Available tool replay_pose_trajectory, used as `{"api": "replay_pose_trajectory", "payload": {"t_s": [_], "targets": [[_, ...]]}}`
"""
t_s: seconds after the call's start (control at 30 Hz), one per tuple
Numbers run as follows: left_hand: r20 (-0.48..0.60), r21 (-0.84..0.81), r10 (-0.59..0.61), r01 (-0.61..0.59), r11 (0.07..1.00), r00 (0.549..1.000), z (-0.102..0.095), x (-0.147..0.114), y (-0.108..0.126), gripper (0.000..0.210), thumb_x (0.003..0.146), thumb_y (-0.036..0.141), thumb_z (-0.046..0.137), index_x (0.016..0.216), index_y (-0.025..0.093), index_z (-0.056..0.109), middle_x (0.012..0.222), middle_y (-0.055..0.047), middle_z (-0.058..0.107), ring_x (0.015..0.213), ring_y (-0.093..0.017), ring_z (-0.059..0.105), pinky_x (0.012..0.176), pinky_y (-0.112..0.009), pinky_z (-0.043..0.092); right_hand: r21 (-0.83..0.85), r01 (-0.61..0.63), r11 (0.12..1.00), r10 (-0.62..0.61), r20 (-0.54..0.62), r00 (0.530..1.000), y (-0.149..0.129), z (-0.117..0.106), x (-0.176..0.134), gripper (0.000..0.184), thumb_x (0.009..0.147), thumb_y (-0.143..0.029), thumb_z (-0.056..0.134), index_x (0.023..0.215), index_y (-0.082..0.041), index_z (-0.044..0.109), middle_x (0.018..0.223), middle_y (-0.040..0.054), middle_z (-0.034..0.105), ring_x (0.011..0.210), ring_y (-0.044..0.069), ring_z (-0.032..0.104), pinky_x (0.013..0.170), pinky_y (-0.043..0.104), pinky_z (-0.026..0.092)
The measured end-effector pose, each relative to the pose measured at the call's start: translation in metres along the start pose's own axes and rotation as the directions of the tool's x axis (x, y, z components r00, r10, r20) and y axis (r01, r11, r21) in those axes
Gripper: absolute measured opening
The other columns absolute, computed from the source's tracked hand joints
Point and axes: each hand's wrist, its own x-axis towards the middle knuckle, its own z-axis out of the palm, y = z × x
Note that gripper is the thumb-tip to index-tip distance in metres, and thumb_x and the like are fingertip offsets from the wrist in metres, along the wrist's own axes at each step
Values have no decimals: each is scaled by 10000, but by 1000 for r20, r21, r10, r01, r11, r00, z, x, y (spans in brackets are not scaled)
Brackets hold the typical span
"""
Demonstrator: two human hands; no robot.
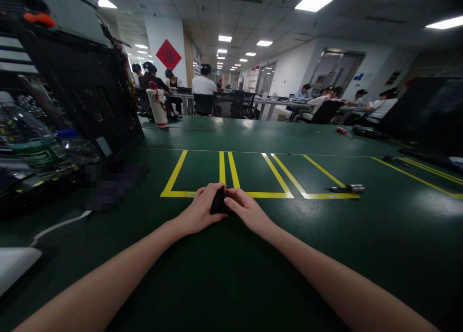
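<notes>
Both of my hands meet at a small black object (217,201), low over the green table (231,269). Its kind is hard to make out, as my fingers cover much of it. My left hand (201,207) wraps round its left side, thumb along the near edge. From the right, the thumb and fingers of my right hand (246,209) pinch its other side. Yellow tape (202,194) marks out boxes on the tabletop just beyond my hands. A metal-ended tool like a screwdriver (349,188) lies on the tape to the right.
On the left stand an open black computer case (97,96) and a plastic bottle (32,134). A white cable (61,222) runs to a white device (16,264). A white cup (158,108) stands at the far edge. Several people sit at desks beyond.
</notes>
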Motion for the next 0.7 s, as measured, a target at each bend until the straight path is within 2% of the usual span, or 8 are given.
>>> {"api": "replay_pose_trajectory", "payload": {"t_s": [0.17, 0.33, 0.53, 0.7], "targets": [[5, 0, 2, -2, 1000, 1000, -1, 0, 1, 557, 716, 246, 591, 1183, 239, 287, 1149, -58, 417, 1069, -227, 418, 942, -431, 309, 88, 88, 992, -92, 50, 994, -3, 0, -3, 221, 773, -270, 518, 977, -225, 446, 965, 12, 501, 949, 145, 505, 850, 334, 415], [-8, 0, 17, -17, 1000, 1000, -1, 1, 1, 579, 708, 247, 603, 1190, 243, 282, 1155, -54, 420, 1076, -225, 420, 956, -429, 293, 103, 69, 992, -70, 6, 998, -4, 1, -3, 161, 781, -283, 500, 923, -220, 457, 973, 12, 495, 890, 139, 530, 782, 312, 449], [13, -17, -12, 12, 1000, 1000, -2, 0, 2, 576, 716, 261, 594, 1199, 248, 281, 1171, -59, 414, 1096, -240, 408, 947, -443, 308, 16, -7, 1000, 7, 5, 1000, -3, -1, -2, 266, 787, -312, 488, 1033, -213, 462, 1034, 41, 499, 977, 167, 495, 865, 370, 415], [16, -22, -8, 9, 1000, 1000, -4, -1, 4, 560, 718, 240, 589, 1193, 258, 293, 1165, -57, 419, 1095, -245, 410, 950, -459, 297, 92, 42, 995, -47, 47, 998, -4, -1, -4, 222, 763, -264, 529, 969, -223, 458, 944, 9, 512, 925, 146, 518, 842, 338, 428]]}}
